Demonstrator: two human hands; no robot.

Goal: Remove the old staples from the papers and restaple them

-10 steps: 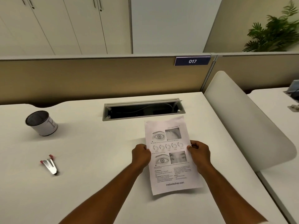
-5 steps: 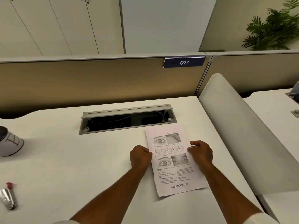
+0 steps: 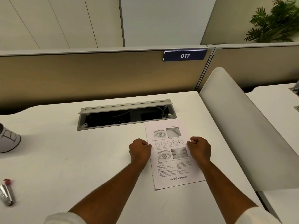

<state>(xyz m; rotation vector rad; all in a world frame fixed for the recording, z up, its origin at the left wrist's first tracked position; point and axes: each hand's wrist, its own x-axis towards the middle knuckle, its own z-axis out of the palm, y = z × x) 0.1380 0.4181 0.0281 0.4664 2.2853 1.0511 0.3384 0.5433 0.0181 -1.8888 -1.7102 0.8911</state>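
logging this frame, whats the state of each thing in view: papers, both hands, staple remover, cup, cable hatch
papers: flat on the desk, held at both side edges
left hand: curled, gripping the papers' left edge
right hand: curled, pinching the right edge
staple remover: lying untouched at far left
cup: tipped on its side, partly out of frame
cable hatch: lid open

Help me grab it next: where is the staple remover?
In the head view, the staple remover lies at the desk's far left edge, below the white cup, well left of the left hand.
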